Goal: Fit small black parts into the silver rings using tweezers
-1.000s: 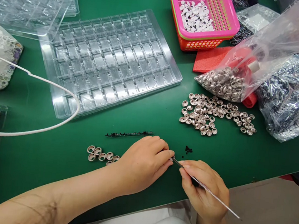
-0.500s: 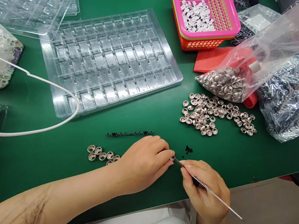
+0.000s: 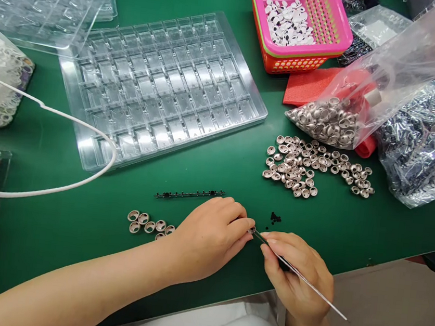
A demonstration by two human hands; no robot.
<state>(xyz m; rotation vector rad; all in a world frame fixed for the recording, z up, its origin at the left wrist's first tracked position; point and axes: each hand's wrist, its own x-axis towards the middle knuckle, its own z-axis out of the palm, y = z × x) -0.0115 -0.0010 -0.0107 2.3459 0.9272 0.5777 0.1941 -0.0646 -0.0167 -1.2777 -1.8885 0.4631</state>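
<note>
A slim tool (image 3: 302, 277) slants down to a small metallic ring (image 3: 252, 229).

Matte green worktop (image 3: 69, 219) fills most of view, evenly lit; pale greyish floor (image 3: 392, 314) past its slanted edge, lower right.

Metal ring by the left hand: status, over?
Left hand: fingers pinching metal ring, partly hiding it. Right hand: slim tool held, tip at ring. Small black pieces nearby, seemingly blocking nothing.
</note>
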